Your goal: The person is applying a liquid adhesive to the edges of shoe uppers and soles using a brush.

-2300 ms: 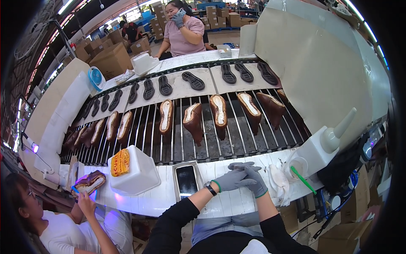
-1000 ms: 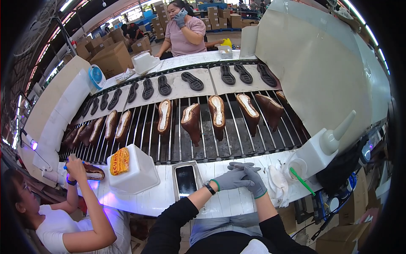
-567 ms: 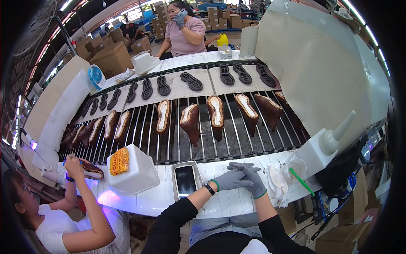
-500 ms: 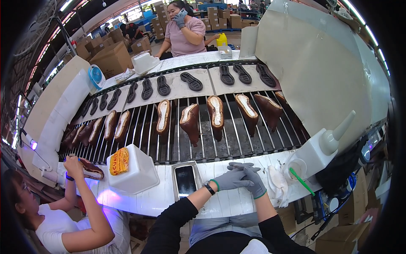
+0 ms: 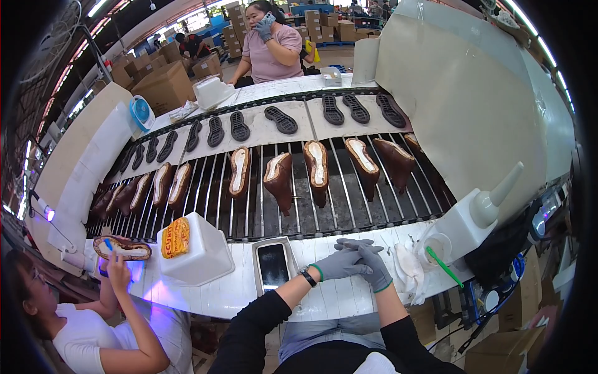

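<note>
My left hand (image 5: 341, 267) and my right hand (image 5: 375, 269), both in grey knit gloves, rest one across the other on the white table edge. Their fingers lie stretched and overlapping, with no object in them. A black watch circles my left wrist. Left of my hands, a phone (image 5: 273, 265) with a dark screen lies in a shallow white tray (image 5: 292, 267). To the right are a crumpled white cloth (image 5: 408, 268) and a white cup (image 5: 436, 244) with a green-handled brush (image 5: 445, 267). Beyond my hands, brown shoe uppers (image 5: 317, 163) rest sole-side up on metal rods.
Black soles (image 5: 281, 119) line the far belt. A white bottle (image 5: 464, 218) with a long nozzle stands right, beside a tall panel (image 5: 467, 106). An upturned white container (image 5: 202, 255) stands left. A co-worker there brushes a shoe upper (image 5: 134, 250); another person opposite holds a phone.
My hands have not moved. The co-worker on the left has brought a blue brush onto the shoe's underside, which now faces up. Uppers and soles have shifted very slightly left.
</note>
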`<state>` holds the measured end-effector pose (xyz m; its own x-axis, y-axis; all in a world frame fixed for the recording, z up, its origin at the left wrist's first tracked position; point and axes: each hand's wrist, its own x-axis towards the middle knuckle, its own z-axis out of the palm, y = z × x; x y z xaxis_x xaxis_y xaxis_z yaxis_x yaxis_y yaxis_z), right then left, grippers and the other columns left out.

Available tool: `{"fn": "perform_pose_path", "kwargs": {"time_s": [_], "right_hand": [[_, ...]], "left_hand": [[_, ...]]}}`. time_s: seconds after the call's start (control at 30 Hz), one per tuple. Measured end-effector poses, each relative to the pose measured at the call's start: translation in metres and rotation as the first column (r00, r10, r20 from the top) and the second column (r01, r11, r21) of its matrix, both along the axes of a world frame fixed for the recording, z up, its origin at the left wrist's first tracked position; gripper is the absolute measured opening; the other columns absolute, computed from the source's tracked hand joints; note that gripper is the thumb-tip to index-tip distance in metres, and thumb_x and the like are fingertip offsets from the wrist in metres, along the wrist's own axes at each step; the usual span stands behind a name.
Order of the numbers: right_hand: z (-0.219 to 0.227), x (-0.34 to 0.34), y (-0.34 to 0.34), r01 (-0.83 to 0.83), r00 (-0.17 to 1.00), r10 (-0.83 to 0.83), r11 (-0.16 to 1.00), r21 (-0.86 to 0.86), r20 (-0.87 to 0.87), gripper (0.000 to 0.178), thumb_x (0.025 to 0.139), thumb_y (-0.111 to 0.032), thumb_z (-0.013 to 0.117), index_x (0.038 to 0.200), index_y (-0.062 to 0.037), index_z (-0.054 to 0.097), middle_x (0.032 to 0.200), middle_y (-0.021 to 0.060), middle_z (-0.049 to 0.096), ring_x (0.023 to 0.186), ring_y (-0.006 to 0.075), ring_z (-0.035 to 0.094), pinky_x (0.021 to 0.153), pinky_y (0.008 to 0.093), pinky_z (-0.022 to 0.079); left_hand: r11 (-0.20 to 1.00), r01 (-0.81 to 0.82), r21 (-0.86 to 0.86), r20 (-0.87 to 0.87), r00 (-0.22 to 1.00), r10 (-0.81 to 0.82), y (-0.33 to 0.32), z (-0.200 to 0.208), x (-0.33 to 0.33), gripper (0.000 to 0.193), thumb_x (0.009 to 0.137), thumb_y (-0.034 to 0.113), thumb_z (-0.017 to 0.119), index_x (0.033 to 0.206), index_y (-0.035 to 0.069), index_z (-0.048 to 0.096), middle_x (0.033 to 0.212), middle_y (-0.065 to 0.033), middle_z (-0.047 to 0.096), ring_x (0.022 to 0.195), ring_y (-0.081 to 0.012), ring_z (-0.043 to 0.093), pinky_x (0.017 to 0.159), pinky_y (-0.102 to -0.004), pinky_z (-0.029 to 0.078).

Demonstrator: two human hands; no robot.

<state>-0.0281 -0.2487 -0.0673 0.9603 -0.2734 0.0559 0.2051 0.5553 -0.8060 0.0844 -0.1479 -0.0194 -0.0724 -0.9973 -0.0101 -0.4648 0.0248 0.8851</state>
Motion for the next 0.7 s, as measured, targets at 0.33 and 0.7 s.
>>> {"fn": "perform_pose_path", "kwargs": {"time_s": [0.33,0.7], "right_hand": [[-0.0010,-0.0001,-0.0038,-0.028,0.998,0.029,1.000,-0.013,0.053,0.044,0.095,-0.041,0.054,0.120,-0.0057,0.063,0.138,0.0224,0.048,0.128,0.0392,0.046,0.106,0.0489,0.041],[-0.0027,-0.0003,-0.0043,-0.019,0.999,0.019,1.000,0.003,0.042,0.046,0.095,-0.040,0.055,0.120,-0.0026,0.062,0.138,0.0218,0.049,0.128,0.0374,0.047,0.106,0.0469,0.041]], "left_hand": [[1.000,-0.001,-0.014,0.033,0.999,0.002,-0.0009,0.0020,-0.0006,0.064,0.092,0.048,0.058,0.146,0.019,0.040,0.150,-0.0182,0.034,0.138,-0.0361,0.033,0.112,-0.0447,0.029],[1.000,-0.003,0.012,-0.003,1.000,0.003,-0.0020,0.0004,-0.0010,0.063,0.092,0.046,0.058,0.146,0.018,0.040,0.147,-0.0188,0.038,0.136,-0.0359,0.036,0.112,-0.0432,0.029]]}}
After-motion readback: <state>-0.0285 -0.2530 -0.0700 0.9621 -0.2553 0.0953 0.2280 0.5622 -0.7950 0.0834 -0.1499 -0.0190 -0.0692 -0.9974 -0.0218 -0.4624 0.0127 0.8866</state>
